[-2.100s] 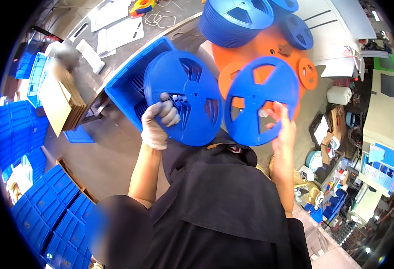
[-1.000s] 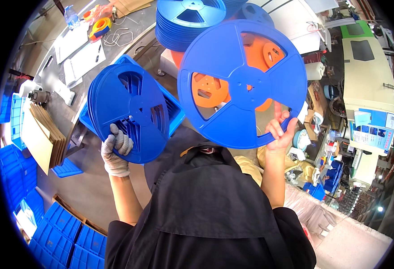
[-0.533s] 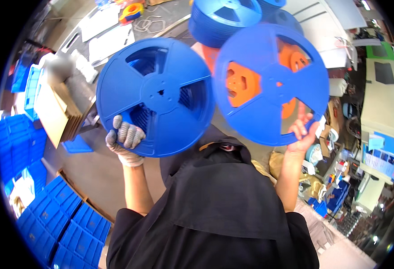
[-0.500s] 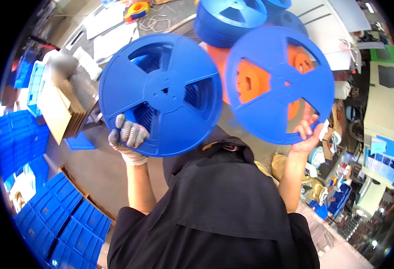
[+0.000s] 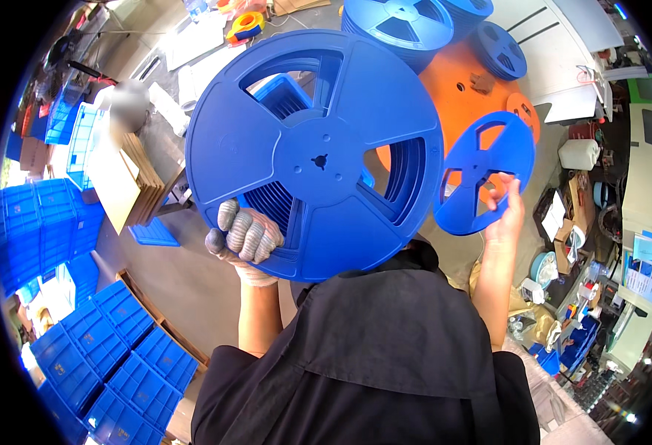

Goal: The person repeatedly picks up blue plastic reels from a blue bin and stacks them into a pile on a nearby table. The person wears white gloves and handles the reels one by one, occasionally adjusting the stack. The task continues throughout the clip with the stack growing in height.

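My left hand point(image 5: 248, 237), in a grey-white glove, is closed round the lower left rim of a stack of blue plastic reels point(image 5: 382, 111). The stack faces up toward me, with several layered rims visible through the windows of its top disc. My bare right hand point(image 5: 508, 211) grips a single blue reel disc point(image 5: 515, 141) by its lower right rim, fingers through a window. This disc is tilted and stands apart from the stack. Beyond both is an orange round surface point(image 5: 441, 70), partly covered by the reels.
More blue reel stacks point(image 5: 396, 30) stand at the far side, with a smaller reel stack point(image 5: 500, 52) beside them. At the left are a grey table point(image 5: 164, 152) with papers, a pile of cardboard sheets point(image 5: 142, 182) and blue crates point(image 5: 111, 356). Cluttered shelves line the right.
The reel stack in my left hand has come nearer and looks larger. The disc in my right hand has moved away from it and tilted, uncovering more of the orange surface.
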Action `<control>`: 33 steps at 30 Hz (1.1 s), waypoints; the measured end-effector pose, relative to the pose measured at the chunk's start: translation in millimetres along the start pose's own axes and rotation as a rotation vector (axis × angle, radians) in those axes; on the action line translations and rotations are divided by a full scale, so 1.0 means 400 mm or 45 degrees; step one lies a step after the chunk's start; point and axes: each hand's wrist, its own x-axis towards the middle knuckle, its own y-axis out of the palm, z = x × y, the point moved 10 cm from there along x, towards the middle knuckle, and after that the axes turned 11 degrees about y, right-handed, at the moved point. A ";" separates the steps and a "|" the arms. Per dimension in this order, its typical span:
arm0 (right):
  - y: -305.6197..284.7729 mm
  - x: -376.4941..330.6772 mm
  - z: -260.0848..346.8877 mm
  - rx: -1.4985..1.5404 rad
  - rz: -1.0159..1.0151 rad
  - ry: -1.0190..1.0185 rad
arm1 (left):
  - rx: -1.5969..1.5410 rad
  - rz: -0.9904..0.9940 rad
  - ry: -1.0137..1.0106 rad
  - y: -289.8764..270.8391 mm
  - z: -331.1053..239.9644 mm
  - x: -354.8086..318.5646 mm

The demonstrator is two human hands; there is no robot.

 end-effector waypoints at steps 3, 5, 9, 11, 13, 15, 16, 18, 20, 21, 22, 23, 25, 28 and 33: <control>0.008 -0.011 -0.021 0.018 0.027 0.041 | -0.013 -0.029 -0.051 -0.006 0.032 -0.005; -0.031 0.003 -0.014 0.149 0.074 0.062 | -0.016 -0.030 -0.090 -0.013 0.050 -0.005; -0.066 -0.019 0.057 0.485 0.455 -0.003 | 0.185 -0.026 -0.127 -0.007 0.018 0.021; -0.089 -0.043 0.092 0.619 0.522 -0.041 | 0.400 -0.075 -0.090 -0.004 -0.008 0.037; -0.072 -0.081 0.138 0.727 0.771 -0.059 | 0.762 -0.120 -0.138 -0.042 0.005 0.051; -0.039 -0.104 0.132 0.819 0.860 0.011 | 1.205 -0.275 -0.268 -0.100 0.010 0.045; -0.015 -0.114 0.127 0.862 0.920 0.054 | 1.374 -0.320 -0.298 -0.130 0.033 0.043; 0.060 -0.139 0.091 0.894 1.026 0.148 | 1.531 -0.414 -0.364 -0.184 0.062 0.025; 0.139 -0.168 0.051 0.896 1.076 0.248 | 1.395 -0.492 -0.345 -0.187 0.082 0.009; 0.169 -0.177 0.029 0.892 1.097 0.297 | 1.358 -0.469 -0.327 -0.188 0.083 0.006; 0.197 -0.186 0.008 0.871 1.122 0.346 | 1.321 -0.462 -0.320 -0.177 0.090 0.004; 0.222 -0.194 -0.018 0.854 1.135 0.393 | 1.290 -0.460 -0.304 -0.164 0.084 -0.001; 0.255 -0.207 -0.059 0.806 1.153 0.469 | 1.291 -0.559 -0.323 -0.140 0.097 -0.013; 0.261 -0.198 -0.104 0.614 1.016 0.490 | 1.382 -0.625 -0.467 -0.167 0.067 -0.056; 0.147 -0.125 -0.152 -0.170 0.415 0.371 | 1.322 -0.565 -0.522 -0.152 0.072 -0.066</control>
